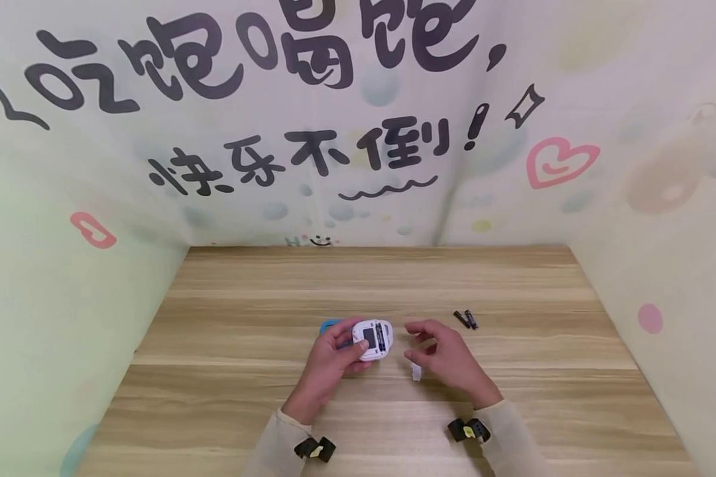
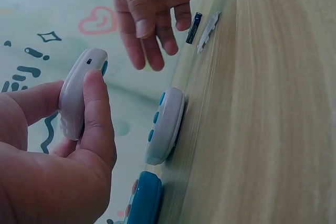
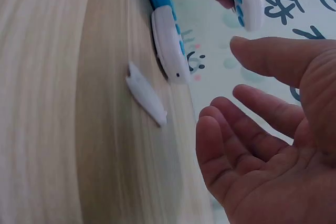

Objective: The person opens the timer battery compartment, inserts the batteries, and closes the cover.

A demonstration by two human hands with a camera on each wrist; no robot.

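My left hand (image 1: 336, 354) holds a white rounded electronic device (image 1: 364, 352) with its back turned up, thumb on that face. A dark battery (image 1: 381, 336) shows in its uncovered slot, beside a dark square patch. Blue buttons show along its edge in the right wrist view. To the right, my right hand (image 1: 447, 354) hovers with fingers loosely bent and nothing between them. A small white battery cover (image 1: 416, 372) lies on the table just below that hand. Past the held device, a second white device (image 2: 167, 127) with blue buttons rests on the table.
A blue device (image 1: 329, 325) lies partly hidden behind my left hand, end to end with the second white one. Two dark batteries (image 1: 467, 319) lie on the wooden table (image 1: 244, 291) at the right. Printed cloth walls (image 1: 382, 218) close off the back and sides.
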